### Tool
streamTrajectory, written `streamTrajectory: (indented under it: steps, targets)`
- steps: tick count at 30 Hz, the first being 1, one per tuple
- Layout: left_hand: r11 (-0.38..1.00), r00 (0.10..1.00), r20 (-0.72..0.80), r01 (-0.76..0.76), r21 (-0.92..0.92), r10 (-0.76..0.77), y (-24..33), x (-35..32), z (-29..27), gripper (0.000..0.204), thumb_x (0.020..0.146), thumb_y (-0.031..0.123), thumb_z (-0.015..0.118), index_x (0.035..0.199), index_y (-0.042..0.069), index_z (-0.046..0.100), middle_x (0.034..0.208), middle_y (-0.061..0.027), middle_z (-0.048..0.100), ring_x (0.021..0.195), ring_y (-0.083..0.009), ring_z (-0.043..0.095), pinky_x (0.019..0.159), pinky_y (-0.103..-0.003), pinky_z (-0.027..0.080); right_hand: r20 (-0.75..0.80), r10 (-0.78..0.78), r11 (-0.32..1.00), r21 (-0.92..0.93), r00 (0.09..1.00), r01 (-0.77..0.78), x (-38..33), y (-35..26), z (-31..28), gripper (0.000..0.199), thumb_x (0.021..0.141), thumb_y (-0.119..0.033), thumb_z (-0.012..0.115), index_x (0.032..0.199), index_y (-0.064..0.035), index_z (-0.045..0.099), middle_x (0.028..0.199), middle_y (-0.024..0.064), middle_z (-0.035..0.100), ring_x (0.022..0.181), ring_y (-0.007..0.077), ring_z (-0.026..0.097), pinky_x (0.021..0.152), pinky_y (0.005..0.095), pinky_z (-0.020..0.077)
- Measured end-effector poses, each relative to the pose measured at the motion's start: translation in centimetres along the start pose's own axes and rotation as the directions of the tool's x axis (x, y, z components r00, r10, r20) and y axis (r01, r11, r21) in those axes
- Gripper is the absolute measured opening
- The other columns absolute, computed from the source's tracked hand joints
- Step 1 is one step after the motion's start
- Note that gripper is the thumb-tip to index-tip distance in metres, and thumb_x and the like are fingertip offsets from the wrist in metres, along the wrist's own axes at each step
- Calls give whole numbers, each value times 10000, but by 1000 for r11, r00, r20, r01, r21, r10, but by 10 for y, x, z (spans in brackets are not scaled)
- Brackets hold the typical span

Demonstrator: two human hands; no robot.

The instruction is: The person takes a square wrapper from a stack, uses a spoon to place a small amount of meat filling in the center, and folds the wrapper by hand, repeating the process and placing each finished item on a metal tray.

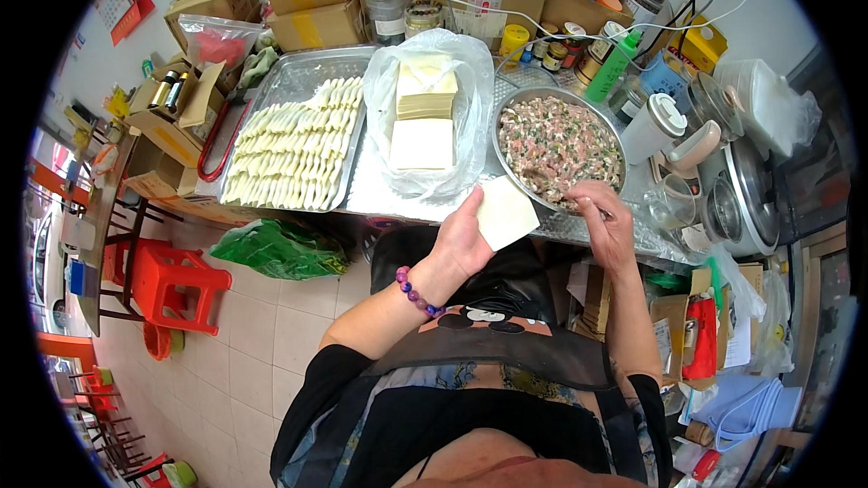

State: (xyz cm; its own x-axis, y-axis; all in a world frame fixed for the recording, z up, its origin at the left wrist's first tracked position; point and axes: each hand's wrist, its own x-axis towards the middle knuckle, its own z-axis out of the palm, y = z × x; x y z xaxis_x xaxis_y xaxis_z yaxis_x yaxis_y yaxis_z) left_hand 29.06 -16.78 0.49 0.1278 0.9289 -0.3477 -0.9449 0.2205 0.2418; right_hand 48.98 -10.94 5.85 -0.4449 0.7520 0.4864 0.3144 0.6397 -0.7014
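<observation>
My left hand point(464, 239), with a purple bead bracelet on the wrist, grips a square pale-yellow dough wrapper point(506, 214) by its left edge. My right hand point(604, 221) is closed in a pinch over the near right rim of a round metal bowl point(496, 146). Minced meat filling point(561, 137) with green bits fills that bowl. What the right fingers hold is too small to make out. Stacked wrappers point(422, 143) lie on a clear plastic bag point(384, 81) left of the bowl. Farther left, a metal tray point(316, 61) carries rows of folded dumplings point(294, 145).
Jars and a green squeeze bottle point(613, 68) stand behind the bowl. A white lidded cup point(655, 129) and a glass mug point(671, 201) are to its right. Cardboard boxes point(312, 0) line the back. A red stool point(176, 285) and green bag point(280, 248) sit at floor level, left.
</observation>
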Motion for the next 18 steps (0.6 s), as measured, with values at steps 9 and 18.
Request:
streamTrajectory:
  steps: [9, 18]
  targets:
    - [1000, 1000, -18, -16, 22, 17, -5, -5, -2, 455, 1001, 297, 277, 1323, -16, 355, 1326, -160, 452, 1212, -306, 461, 1029, -463, 369, -42, -68, 983, -174, 997, 60, 38, 28, 11, 129, 862, -66, 569, 937, 5, 647, 909, 113, 658, 857, 233, 612, 793, 325, 461]
    - [998, 998, -21, -58, 1, 58, -8, -2, 2, 486, 1005, 330, 235, 1330, -15, 342, 1325, -167, 447, 1216, -310, 455, 1032, -457, 370, 154, 81, 994, 64, 985, -91, 26, 21, 4, 165, 882, -79, 537, 930, 25, 655, 919, 98, 665, 872, 193, 601, 805, 298, 454]
